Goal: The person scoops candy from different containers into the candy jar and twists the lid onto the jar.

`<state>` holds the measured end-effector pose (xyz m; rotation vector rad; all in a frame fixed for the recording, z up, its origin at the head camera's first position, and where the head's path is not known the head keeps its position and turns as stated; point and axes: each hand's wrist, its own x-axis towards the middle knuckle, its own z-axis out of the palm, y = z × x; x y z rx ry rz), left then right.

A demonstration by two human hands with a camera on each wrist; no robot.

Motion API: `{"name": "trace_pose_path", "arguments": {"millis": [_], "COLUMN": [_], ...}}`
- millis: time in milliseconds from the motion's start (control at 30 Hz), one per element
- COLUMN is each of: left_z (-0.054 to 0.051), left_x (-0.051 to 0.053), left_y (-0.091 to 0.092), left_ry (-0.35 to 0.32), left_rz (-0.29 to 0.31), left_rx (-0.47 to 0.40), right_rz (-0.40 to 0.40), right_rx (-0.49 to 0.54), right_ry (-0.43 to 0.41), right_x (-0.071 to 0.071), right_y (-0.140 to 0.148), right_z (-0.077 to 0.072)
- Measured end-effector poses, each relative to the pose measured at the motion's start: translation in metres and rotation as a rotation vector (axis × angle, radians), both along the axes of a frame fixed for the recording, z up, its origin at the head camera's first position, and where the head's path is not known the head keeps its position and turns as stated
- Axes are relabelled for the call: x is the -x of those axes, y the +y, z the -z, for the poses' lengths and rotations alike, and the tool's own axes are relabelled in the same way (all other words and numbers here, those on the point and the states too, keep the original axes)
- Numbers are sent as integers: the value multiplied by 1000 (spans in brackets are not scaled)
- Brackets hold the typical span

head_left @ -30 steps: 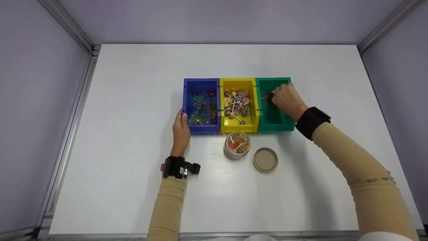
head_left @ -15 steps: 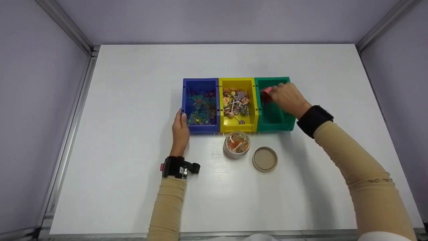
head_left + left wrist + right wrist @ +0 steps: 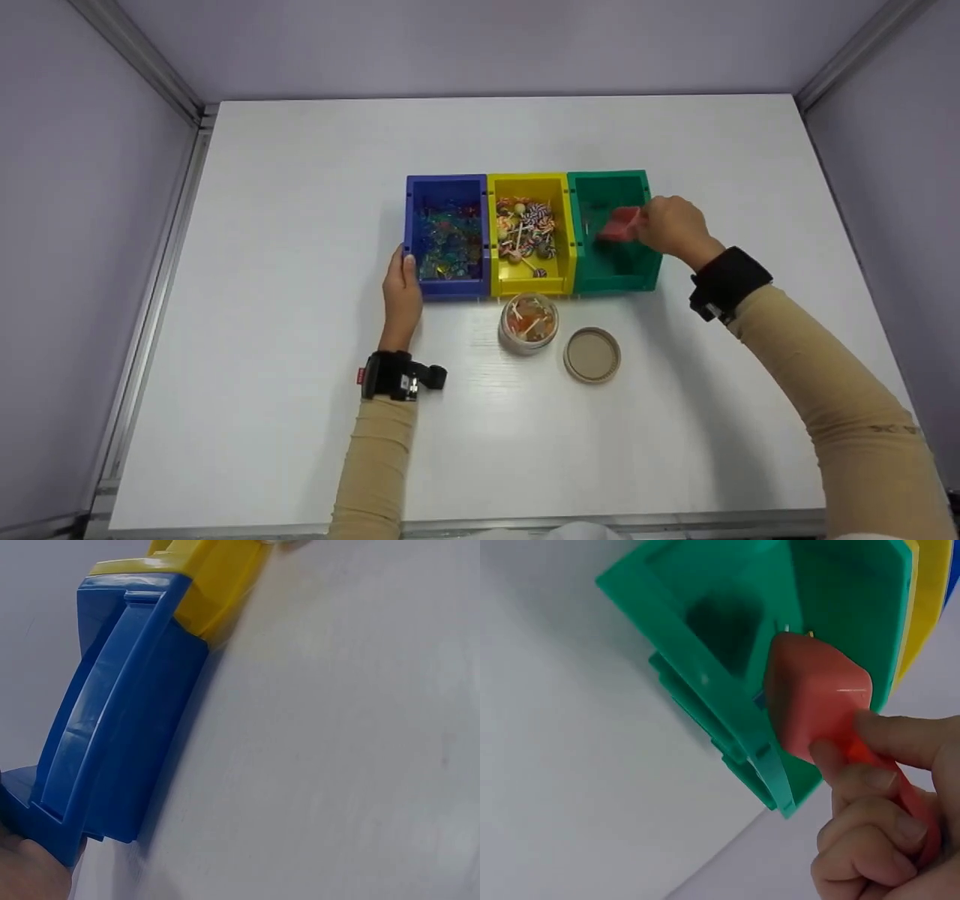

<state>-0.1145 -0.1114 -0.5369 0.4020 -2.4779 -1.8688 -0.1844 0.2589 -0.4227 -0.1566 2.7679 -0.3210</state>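
Observation:
In the head view my left hand (image 3: 403, 296) rests against the outer left side of the blue bin (image 3: 450, 288), near its front corner. Thumb and fingers lie along that wall. My right hand (image 3: 677, 227) grips the handle of a red scoop (image 3: 821, 694), fingers curled round it. The scoop's bowl is over the green bin (image 3: 616, 284), tilted; its inside is hidden in the right wrist view. Small bits show past the bowl in that bin, too small to tell. Between blue and green stands the yellow bin (image 3: 531, 287) with swirled lollipops (image 3: 525, 232).
Clear, coloured small pieces (image 3: 450, 244) fill part of the blue bin. In front of the bins stands an uncovered glass jar (image 3: 529, 322) with orange contents and white sticks. A round beige lid (image 3: 592, 355) lies right of it on the white table (image 3: 285, 315).
My right hand has lifted and drawn back to the right with the red scoop, whose bowl now shows above the green bin. The left hand stays by the blue bin.

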Motion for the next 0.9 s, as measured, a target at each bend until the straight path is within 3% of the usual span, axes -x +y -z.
{"name": "trace_pose_path", "arguments": {"millis": [200,367,667,900], "left_z": [-1,-1,0,1], "left_x": [0,0,-1,0], "left_y": [-1,-1,0,0], "left_ry": [3,5,-5,-6], "left_rz": [-3,-2,-9,-13], "left_rx": [6,8,22,26], "right_rz": [65,98,135,226], "right_rx": [82,99,112,134], "right_ry": [13,40,120,65], "right_x": [-16,-22,-23,-17], "right_y": [-3,-9,-21,-33], "right_z": [12,20,28,29]}}
